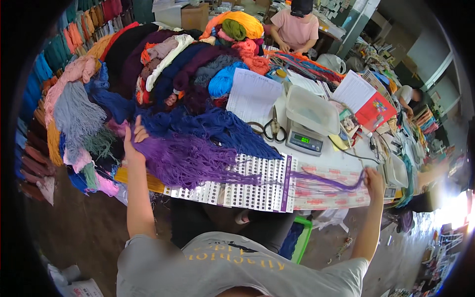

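A loose heap of purple yarn (pixel 190 158) lies in front of me on the worktable. My left hand (pixel 134 141) is at its left end, touching it, with thumb and fingers spread apart. Out to the right, my right hand (pixel 374 182) is closed on a thin bunch of purple strands (pixel 331 179), stretched from the heap across the table. Beneath the strands lie white cards punched with rows of dark holes (pixel 237 195), one with a purple edge strip. Dark blue yarn (pixel 213 123) spreads just behind the purple heap.
Many coloured skeins (pixel 185 64) pile up at the left. Behind the cards are black scissors (pixel 274 129), a digital scale (pixel 304 142) bearing a clear plastic tub (pixel 312 111), and paper sheets (pixel 254 94). A green-rimmed bin (pixel 303 240) stands below the table. Another person (pixel 297 27) works across from me.
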A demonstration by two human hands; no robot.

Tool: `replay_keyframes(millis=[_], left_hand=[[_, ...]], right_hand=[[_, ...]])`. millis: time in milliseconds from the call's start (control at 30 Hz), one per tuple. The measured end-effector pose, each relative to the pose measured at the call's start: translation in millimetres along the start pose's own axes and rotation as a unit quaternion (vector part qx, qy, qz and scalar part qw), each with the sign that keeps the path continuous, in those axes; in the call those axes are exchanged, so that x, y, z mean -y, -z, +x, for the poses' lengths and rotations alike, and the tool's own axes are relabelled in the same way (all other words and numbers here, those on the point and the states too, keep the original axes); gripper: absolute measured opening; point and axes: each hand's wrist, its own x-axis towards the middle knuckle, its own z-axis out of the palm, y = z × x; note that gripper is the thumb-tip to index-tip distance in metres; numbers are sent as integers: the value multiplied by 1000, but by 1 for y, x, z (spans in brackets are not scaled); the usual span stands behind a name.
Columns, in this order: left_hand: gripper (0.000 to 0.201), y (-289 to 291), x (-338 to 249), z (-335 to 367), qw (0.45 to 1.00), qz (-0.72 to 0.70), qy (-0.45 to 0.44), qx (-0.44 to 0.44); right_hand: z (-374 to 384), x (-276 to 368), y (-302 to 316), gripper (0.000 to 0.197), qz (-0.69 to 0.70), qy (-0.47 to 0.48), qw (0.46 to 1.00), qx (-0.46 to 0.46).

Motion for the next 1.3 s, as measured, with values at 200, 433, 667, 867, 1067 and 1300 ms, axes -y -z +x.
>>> replay_keyframes(millis=[200,433,667,867,1067,1300], left_hand=[[26,-77,119,-14,993,27,81,76],[24,-76,147,-35,987,69,135,46],[21,-51,119,-45,993,90,81,11],[21,-42,114,-42,995,65,80,7],[20,-61,118,-43,993,90,82,3],[21,-81,124,-51,990,119,77,9]], right_hand=[[4,147,-102,30,68,217,957,181],[75,313,-72,25,201,364,891,184],[44,420,-101,26,263,442,858,-2],[124,423,-68,36,86,352,909,207],[156,331,-142,27,2,289,930,228],[184,286,-180,25,81,331,925,169]])
